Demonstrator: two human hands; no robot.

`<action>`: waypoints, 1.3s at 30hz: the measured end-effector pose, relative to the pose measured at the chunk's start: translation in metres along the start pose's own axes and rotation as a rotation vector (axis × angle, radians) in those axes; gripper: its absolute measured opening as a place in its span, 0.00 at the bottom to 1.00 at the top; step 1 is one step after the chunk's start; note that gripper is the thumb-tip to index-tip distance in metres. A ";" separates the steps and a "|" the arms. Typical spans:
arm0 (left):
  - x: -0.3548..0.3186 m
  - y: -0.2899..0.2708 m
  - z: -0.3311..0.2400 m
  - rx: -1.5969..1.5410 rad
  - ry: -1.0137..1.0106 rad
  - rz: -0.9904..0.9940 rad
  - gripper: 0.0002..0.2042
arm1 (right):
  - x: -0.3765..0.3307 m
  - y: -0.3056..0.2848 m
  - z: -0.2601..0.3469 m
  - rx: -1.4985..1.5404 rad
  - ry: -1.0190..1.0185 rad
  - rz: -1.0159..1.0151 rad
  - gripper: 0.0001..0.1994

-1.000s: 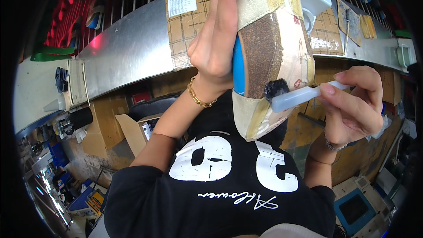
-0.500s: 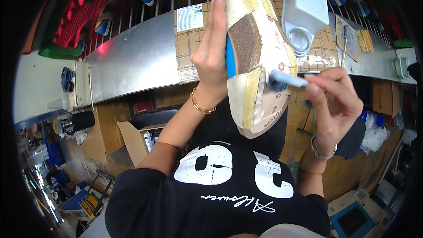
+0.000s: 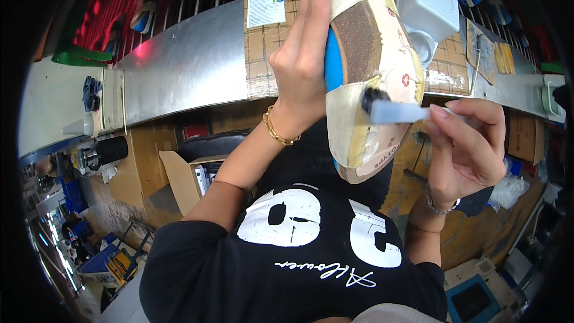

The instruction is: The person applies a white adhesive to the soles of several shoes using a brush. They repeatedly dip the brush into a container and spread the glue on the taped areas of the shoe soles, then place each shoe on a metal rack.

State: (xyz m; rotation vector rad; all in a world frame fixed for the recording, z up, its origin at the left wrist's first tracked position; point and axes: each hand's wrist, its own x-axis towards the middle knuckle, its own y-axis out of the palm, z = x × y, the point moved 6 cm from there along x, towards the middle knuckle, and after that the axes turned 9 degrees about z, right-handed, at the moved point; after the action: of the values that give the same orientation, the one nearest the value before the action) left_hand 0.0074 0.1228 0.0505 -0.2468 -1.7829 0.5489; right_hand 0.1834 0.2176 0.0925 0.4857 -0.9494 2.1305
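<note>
your left grip (image 3: 301,63) clasps a shoe (image 3: 362,42), your right grip (image 3: 469,143) pinches a white-handled brush (image 3: 402,112), dark bristles (image 3: 371,100) at the shoe's underside, white container (image 3: 426,3) above the bench (image 3: 191,45)

You look through the left fisheye camera on your head, aimed steeply down past your own chest, so your printed black T-shirt (image 3: 323,252) fills the lower middle and your forearms (image 3: 251,154) lead up the frame. The upturned shoe (image 3: 366,48) sits close to the lens, between your left hand (image 3: 304,63) and right hand (image 3: 469,152). Farther off, the steel-topped bench (image 3: 185,54) spans the upper part, its edge bowing. The lens rim blackens the corners, and your left is picture left.
</note>
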 end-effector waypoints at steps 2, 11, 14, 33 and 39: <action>0.002 0.002 0.001 0.014 -0.048 0.134 0.33 | 0.000 0.000 0.000 -0.009 -0.025 0.047 0.18; -0.007 0.003 0.008 -0.336 -0.110 0.179 0.36 | 0.004 -0.002 0.001 0.074 -0.169 0.217 0.15; -0.016 0.015 0.016 -0.510 -0.323 0.311 0.35 | 0.008 -0.003 0.001 0.191 -0.096 0.226 0.13; -0.031 0.031 0.030 -0.756 -0.459 0.483 0.37 | 0.005 0.009 0.017 0.103 -0.146 0.193 0.17; -0.038 0.039 0.026 -1.022 -0.534 0.468 0.32 | 0.004 0.002 0.003 0.135 -0.065 0.159 0.17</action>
State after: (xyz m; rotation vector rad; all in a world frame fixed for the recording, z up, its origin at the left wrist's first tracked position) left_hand -0.0117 0.1335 -0.0054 -1.3446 -2.4207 -0.0538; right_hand 0.1793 0.2163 0.0966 0.5665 -0.9096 2.3459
